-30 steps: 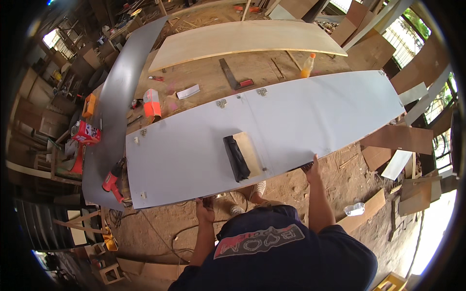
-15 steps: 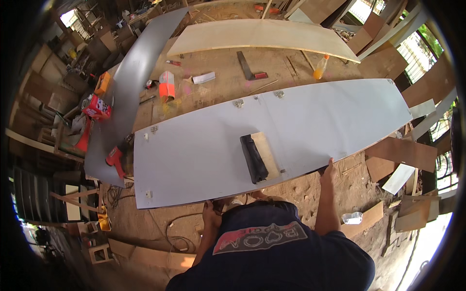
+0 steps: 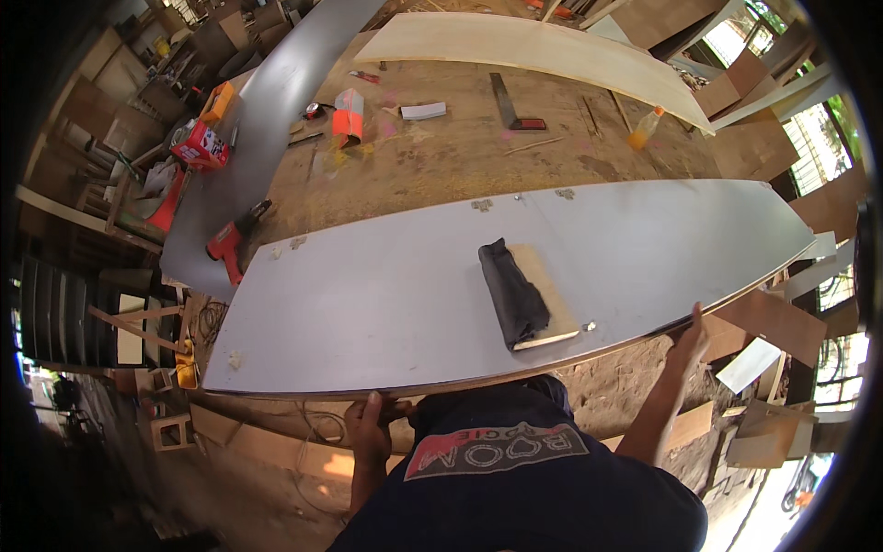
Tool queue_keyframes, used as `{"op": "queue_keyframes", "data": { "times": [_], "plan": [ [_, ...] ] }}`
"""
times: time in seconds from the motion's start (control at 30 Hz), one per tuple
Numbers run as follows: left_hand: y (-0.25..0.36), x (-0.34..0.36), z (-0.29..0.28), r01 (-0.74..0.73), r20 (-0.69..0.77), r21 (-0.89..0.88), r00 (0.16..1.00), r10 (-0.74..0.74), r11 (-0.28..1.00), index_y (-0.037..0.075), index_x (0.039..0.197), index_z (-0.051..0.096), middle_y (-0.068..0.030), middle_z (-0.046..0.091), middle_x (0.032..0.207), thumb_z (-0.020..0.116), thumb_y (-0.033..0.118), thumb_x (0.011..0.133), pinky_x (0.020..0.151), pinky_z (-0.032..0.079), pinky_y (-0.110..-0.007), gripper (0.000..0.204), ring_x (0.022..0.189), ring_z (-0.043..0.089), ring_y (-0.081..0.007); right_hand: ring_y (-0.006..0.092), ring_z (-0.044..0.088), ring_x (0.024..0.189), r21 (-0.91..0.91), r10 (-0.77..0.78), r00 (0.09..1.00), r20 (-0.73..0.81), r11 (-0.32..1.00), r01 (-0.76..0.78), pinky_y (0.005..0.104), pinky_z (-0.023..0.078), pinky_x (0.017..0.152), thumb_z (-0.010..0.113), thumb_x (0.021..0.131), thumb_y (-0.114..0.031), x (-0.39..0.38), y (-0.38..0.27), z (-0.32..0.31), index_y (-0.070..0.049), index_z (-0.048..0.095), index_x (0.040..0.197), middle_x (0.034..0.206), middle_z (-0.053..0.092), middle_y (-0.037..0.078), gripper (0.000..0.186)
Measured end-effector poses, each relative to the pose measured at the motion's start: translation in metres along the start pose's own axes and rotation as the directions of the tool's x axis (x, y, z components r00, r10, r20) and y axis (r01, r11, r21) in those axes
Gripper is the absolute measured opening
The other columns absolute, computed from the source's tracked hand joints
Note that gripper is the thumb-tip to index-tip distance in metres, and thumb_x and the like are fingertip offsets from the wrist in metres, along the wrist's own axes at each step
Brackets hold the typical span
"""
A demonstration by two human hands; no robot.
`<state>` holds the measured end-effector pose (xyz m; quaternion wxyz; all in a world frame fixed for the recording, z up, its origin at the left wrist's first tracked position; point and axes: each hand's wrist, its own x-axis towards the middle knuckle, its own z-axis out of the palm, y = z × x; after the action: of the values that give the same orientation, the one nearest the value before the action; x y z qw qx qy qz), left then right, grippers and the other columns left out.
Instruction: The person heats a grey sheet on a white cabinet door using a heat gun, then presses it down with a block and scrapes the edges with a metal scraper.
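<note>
A long grey-faced panel [image 3: 386, 304] lies crosswise in front of me, its near edge jutting toward my body. My left hand [image 3: 371, 425] grips that edge left of my waist, thumb up against it and fingers underneath. Farther along, my right hand [image 3: 692, 345] holds the same edge, its thumb near the top and its other fingers mostly hidden below. On the panel rests a pale wooden block [image 3: 549, 299] partly wrapped in black material [image 3: 513, 293]. Metal hinges [image 3: 481, 205] sit along the panel's far edge, and a small metal fitting [image 3: 590, 326] is beside the block.
Across the worktable [image 3: 423, 170] lie a try square [image 3: 515, 106], an orange-and-white box [image 3: 348, 118] and a bottle of orange liquid [image 3: 646, 129]. A red drill [image 3: 230, 247] and red can [image 3: 200, 145] are at left. Beyond stands a pale wood panel [image 3: 543, 51]; offcuts [image 3: 773, 322] are at right.
The grey panel has shifted nearer to me and its tilt has changed, with the block carried along on it. My hands are farther apart along the near edge.
</note>
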<state>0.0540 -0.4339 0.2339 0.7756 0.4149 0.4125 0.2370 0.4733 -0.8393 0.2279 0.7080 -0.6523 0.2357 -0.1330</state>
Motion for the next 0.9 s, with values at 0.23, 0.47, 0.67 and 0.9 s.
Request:
{"op": "queue_keyframes", "data": {
  "times": [0.23,0.47,0.67,0.9],
  "plan": [
    [0.089,0.032,0.074,-0.364,-0.028,0.015,0.931,0.364,0.931,-0.013,0.098,0.066,-0.0211,0.074,0.085,0.056,0.018,0.111,0.068,0.066,-0.043,0.035,0.071,0.078,-0.0338,0.0153,0.062,0.058,-0.149,-0.376,0.924,0.07,0.912,0.382,0.0288,0.05,0.048,0.076,0.1,-0.035,0.039,-0.099,0.072,0.002,0.076,0.093,0.074,0.067,0.007,0.038],
    [0.159,0.092,0.13,-0.618,-0.086,0.55,0.628,0.774,0.562,-0.002,0.095,0.07,-0.0103,0.068,0.076,0.065,0.018,0.107,0.068,0.061,-0.039,0.024,0.07,0.071,-0.0229,0.0133,0.058,0.049,-0.19,-0.427,0.889,0.167,0.871,0.454,0.0284,0.043,0.045,0.074,0.099,-0.055,0.048,-0.151,0.176,-0.004,0.067,0.079,0.062,0.06,0.005,0.055],
    [0.201,0.129,0.138,-0.479,0.465,0.804,0.137,0.875,-0.352,0.005,0.111,0.072,-0.0114,0.07,0.112,0.083,0.017,0.089,0.092,0.051,-0.046,0.028,0.102,0.064,-0.0327,0.0089,0.049,0.05,-0.189,-0.485,0.861,0.153,0.841,0.507,0.028,0.038,0.047,0.07,0.101,-0.057,0.082,-0.143,0.204,-0.007,0.069,0.081,0.06,0.052,0.0,0.054],
    [0.225,0.148,0.149,-0.439,0.565,0.787,0.231,0.792,-0.434,0.006,0.125,0.073,-0.0098,0.071,0.123,0.09,0.033,0.082,0.1,0.051,-0.046,0.053,0.109,0.068,-0.0319,0.0069,0.044,0.05,-0.149,-0.541,0.823,0.173,0.812,0.564,0.0249,0.033,0.048,0.065,0.106,-0.055,0.081,-0.148,0.227,-0.008,0.07,0.085,0.059,0.046,-0.003,0.051]
  ]
}}
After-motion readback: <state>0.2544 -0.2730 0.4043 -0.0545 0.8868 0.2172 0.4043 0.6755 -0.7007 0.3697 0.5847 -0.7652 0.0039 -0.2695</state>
